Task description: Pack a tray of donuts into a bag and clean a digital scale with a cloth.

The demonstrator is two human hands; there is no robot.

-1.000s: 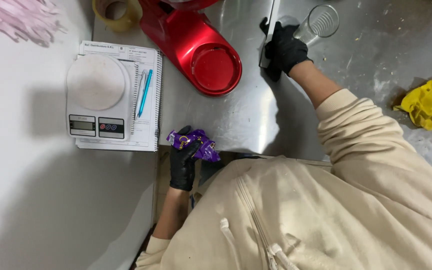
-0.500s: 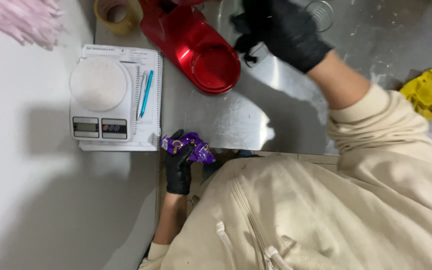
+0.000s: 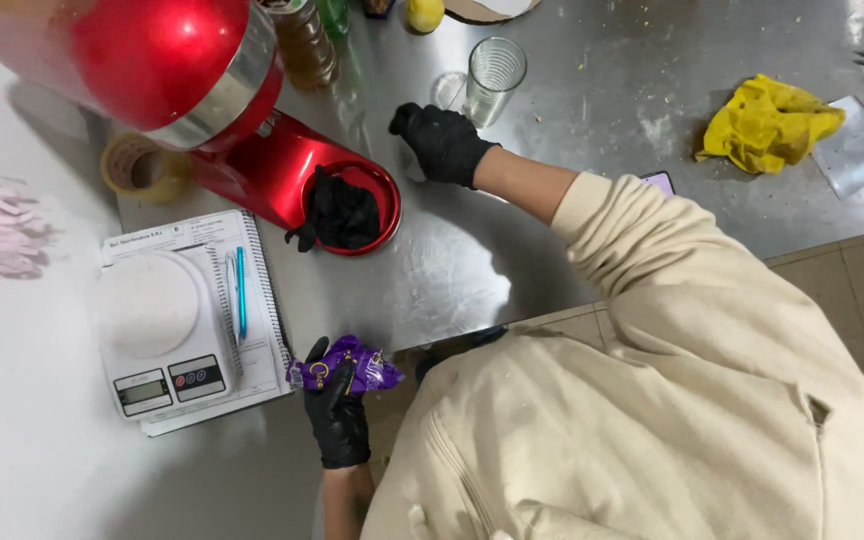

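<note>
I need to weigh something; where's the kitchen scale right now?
The white kitchen scale sits at the head view's left, on a spiral notebook, below the red mixer.
</note>
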